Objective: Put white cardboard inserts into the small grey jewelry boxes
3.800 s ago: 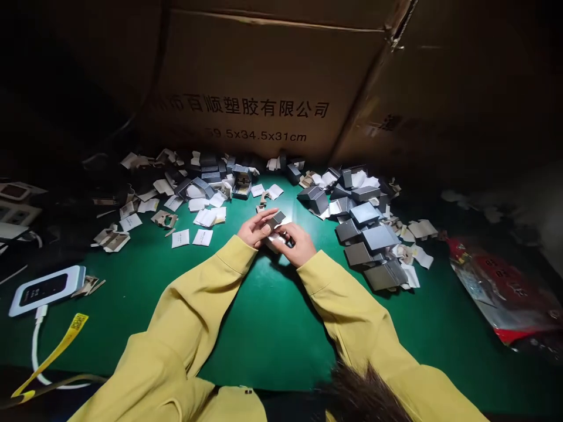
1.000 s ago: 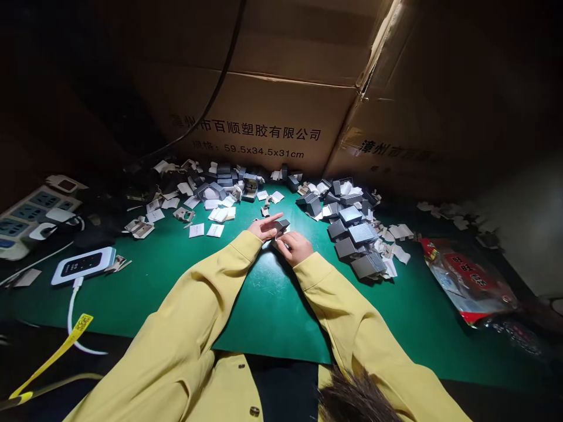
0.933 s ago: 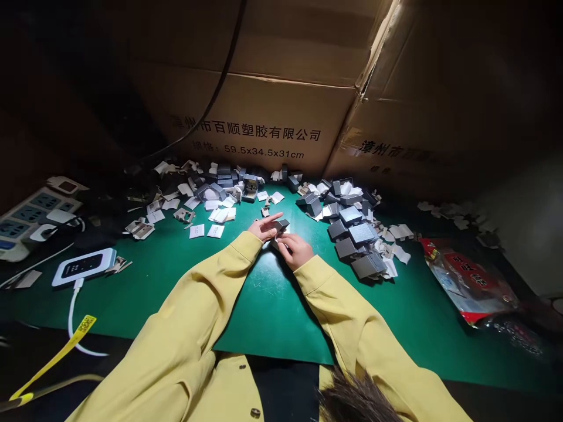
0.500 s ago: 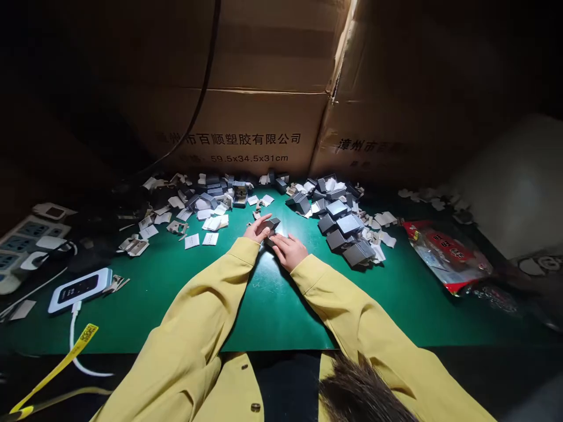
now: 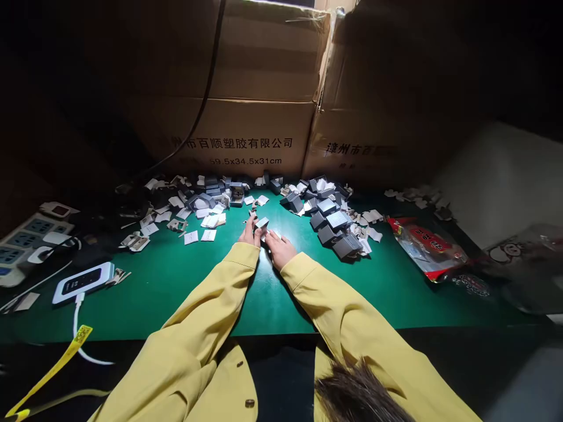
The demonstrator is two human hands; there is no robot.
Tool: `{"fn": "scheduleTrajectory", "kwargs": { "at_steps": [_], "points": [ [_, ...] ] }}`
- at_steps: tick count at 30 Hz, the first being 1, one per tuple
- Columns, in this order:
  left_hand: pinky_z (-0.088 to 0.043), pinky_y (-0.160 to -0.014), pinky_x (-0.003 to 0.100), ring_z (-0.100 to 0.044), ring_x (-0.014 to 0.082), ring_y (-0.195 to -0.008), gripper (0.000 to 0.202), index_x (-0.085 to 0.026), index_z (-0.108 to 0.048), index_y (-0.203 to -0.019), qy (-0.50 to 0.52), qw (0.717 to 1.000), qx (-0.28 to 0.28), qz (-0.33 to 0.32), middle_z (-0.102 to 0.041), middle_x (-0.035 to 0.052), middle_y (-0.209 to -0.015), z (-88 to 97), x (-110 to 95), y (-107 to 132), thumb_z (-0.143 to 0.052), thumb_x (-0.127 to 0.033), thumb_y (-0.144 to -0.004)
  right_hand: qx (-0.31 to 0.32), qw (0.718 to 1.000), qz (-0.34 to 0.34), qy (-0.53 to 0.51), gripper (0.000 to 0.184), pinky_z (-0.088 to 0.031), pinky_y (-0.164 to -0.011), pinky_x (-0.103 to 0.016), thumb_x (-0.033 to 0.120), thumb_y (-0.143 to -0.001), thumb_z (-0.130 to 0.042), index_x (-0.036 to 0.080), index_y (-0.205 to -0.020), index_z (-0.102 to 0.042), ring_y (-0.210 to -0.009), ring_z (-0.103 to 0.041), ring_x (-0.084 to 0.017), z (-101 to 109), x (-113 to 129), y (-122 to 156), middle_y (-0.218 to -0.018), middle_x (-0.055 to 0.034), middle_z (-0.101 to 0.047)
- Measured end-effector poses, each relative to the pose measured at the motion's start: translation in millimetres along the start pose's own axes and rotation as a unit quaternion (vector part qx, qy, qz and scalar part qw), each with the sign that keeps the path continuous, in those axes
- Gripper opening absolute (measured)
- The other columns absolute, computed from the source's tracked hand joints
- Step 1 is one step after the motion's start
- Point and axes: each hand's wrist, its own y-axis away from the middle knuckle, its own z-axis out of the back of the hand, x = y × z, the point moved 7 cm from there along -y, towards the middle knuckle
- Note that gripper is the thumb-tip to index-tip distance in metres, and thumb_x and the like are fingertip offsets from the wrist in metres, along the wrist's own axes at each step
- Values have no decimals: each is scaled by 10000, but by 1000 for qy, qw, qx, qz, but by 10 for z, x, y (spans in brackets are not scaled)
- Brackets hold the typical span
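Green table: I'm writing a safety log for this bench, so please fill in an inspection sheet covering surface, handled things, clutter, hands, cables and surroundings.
Surface: green table, glare near its middle; spills: nothing seen.
Things handled: small box, partly hidden.
Clutter: dark grey boxes heaped at right with paper pieces; white slips and more boxes at left; red-and-clear bag far right.
Hands: left hand holds the small box; right hand is at it, grip unclear.
Cables: white cable runs from pale device past the near edge; black cable hangs before the cartons.
Surroundings: cardboard cartons behind; power strip at left.
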Motion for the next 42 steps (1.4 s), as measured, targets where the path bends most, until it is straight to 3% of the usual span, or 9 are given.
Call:
{"fn": "scheduleTrajectory", "kwargs": {
  "at_steps": [5,9,16,25,27,31,33,37,42],
  "points": [
    [-396,-996,397,-519,295,-1188,536,-150,-505,-1316,-33,999,19,18,-562,164,-1290,45,80,-21,-471,-468,-886,-89,985,-30,-145,360,-465,-1018,-354,76,-846,-415,175,-1143,-591,-1221,-544,-186,112,-141,33,-1241,-95,-628],
    [-429,-948,363,-565,282,-1120,438,-162,-582,-1217,-49,998,25,17,-613,142,-1210,60,119,-43,-488,-426,-880,-195,930,-161,-267,265,-567,-784,-300,241,-923,-365,198,-1072,-581,-950,-674,-165,252,-510,60,-1088,-76,-692],
    [-526,-734,293,-646,176,-762,463,-135,-611,-1145,-17,998,61,-10,-682,109,-1048,-167,74,22,-474,-484,-872,-75,875,-229,-420,282,-497,-564,-243,357,-709,-614,191,-938,-614,-548,-573,-109,81,-692,19,-691,16,-659],
    [-472,-485,231,-565,112,-556,597,-130,-588,-1165,137,981,132,50,-673,87,-904,-364,213,0,-572,-576,-767,-109,770,-307,-548,278,-421,-490,-229,325,-568,-599,186,-806,-570,-468,-481,-98,-39,-721,40,-537,65,-533],
    [-482,-526,251,-571,129,-562,539,-113,-615,-1136,122,977,164,65,-668,61,-778,-400,239,2,-584,-511,-775,-107,790,-297,-525,254,-430,-492,-234,325,-595,-581,189,-810,-564,-472,-492,-106,-12,-678,41,-551,54,-547],
    [-507,-727,302,-634,194,-770,417,-108,-683,-1017,108,976,181,63,-696,69,-825,-416,231,0,-619,-414,-740,-154,906,-213,-332,202,-459,-615,-257,333,-665,-581,200,-817,-584,-589,-534,-128,249,-549,55,-699,1,-612],
    [-504,-716,296,-631,192,-766,381,-116,-698,-973,107,972,199,68,-695,58,-806,-438,234,3,-628,-403,-732,-176,934,-176,-256,183,-447,-635,-257,340,-709,-559,201,-824,-592,-603,-520,-132,363,-491,66,-731,-13,-614],
    [-495,-599,264,-609,164,-651,420,-102,-703,-924,148,946,259,125,-656,35,-695,-467,269,33,-717,-435,-668,-181,938,-183,-234,129,-423,-581,-249,319,-739,-515,204,-749,-573,-553,-490,-135,461,-493,69,-618,5,-554],
    [-558,-642,303,-675,190,-783,614,-161,-529,-1279,330,855,317,244,-679,126,-1034,-440,203,221,-653,-489,-776,-196,905,-233,-298,140,-429,-577,-258,352,-725,-526,213,-737,-544,-546,-486,-135,513,-546,95,-621,15,-559]
  ]
}}
